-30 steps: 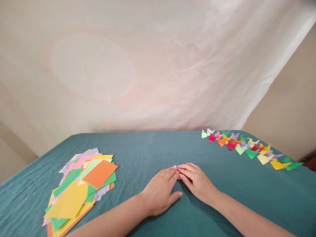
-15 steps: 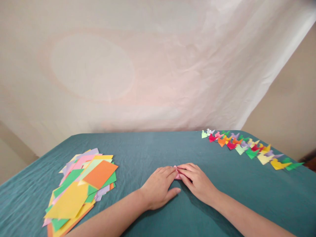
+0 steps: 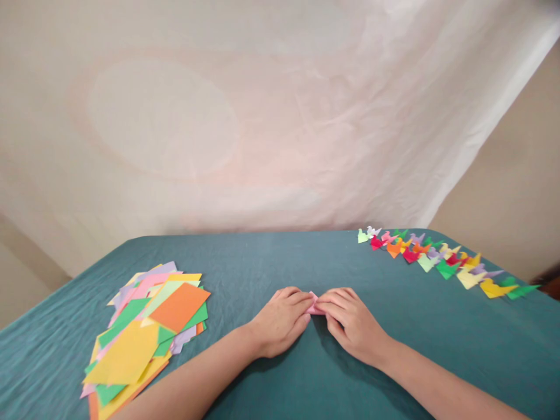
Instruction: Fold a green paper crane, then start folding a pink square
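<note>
A small folded piece of pink paper (image 3: 315,310) lies on the teal tablecloth (image 3: 280,256) between my two hands, mostly covered by fingers. My left hand (image 3: 284,319) grips its left side, with the thumb drawn in near the fingertips. From the right, my right hand (image 3: 350,321) pinches the other side, fingers on top and thumb at the near edge. Only the paper's middle, with a crease and a small pointed top, shows.
A loose, overlapping pile of coloured paper sheets (image 3: 144,332) lies at left, beside my left forearm. Several folded paper birds (image 3: 437,259) stand in rows along the table's right side. Behind the table hangs a pale sheet (image 3: 262,116).
My left thumb has moved in from apart to the paper's near edge. The right hand's fingers have closed more around the paper, and more of its lower edge shows.
</note>
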Motion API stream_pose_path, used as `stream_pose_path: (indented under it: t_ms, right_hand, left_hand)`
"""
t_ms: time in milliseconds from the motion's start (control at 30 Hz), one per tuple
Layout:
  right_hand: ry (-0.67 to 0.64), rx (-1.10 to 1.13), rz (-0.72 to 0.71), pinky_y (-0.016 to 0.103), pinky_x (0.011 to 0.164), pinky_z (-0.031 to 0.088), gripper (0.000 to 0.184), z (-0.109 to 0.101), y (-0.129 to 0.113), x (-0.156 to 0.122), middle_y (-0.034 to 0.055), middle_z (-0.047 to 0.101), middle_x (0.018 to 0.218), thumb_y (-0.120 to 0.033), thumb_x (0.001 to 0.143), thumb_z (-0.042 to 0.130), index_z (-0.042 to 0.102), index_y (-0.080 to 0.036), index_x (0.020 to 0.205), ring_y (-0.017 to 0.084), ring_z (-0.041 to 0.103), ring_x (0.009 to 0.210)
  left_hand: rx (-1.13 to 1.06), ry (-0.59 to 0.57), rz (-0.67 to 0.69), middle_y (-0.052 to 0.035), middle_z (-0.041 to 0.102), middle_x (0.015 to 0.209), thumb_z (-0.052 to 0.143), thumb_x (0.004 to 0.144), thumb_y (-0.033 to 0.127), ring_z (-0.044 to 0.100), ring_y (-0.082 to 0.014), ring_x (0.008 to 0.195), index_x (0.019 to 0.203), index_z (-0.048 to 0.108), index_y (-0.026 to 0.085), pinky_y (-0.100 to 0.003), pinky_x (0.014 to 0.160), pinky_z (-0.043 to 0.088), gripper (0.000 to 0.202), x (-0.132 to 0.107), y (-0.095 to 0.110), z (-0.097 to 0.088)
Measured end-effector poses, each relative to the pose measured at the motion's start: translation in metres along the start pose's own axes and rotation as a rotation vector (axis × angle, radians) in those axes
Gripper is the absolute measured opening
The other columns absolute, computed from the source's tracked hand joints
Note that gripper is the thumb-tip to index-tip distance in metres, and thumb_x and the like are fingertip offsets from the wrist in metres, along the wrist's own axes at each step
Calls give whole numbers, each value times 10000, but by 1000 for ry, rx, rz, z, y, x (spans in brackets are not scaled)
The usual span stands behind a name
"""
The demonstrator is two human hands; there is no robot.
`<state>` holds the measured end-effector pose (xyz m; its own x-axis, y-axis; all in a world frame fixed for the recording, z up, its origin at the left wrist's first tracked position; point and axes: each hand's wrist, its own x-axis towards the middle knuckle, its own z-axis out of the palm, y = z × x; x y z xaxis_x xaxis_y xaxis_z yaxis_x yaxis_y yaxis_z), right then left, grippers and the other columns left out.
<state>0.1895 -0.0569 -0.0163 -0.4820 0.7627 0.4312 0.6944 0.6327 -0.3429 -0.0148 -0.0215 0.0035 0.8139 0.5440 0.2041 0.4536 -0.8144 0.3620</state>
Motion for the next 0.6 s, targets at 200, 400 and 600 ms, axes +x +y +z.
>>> stream_pose_path:
  t_ms: [200, 400, 600]
  right_hand:
    - [-54, 4, 8, 374, 887, 356, 356, 0, -5, 2, 42, 590, 1044, -94, 820, 448, 566, -231, 1127, 187, 496, 980]
    - [-102, -11, 28, 388, 885, 363, 380, -2, -7, 1, 64, 572, 1073, -115, 795, 459, 556, -225, 1146, 211, 483, 998]
    - [-122, -47, 21, 381, 889, 366, 335, -2, -5, 1, 57, 570, 1071, -131, 796, 474, 574, -215, 1104, 206, 486, 993]
  left_hand:
    - [5, -5, -4, -35, 492, 1276, 225, 957, 268, 417, -185, 1141, 1240, 477, 232, -378, 1011, 297, 380, 1, -3, -1]
    - [61, -34, 10, -27, 482, 1280, 251, 950, 256, 401, -185, 1146, 1242, 474, 236, -370, 1011, 293, 368, 0, -3, -3]
    - [76, -45, 14, -20, 492, 1265, 253, 948, 256, 401, -191, 1133, 1244, 467, 243, -374, 1005, 289, 366, 1, -1, -5]
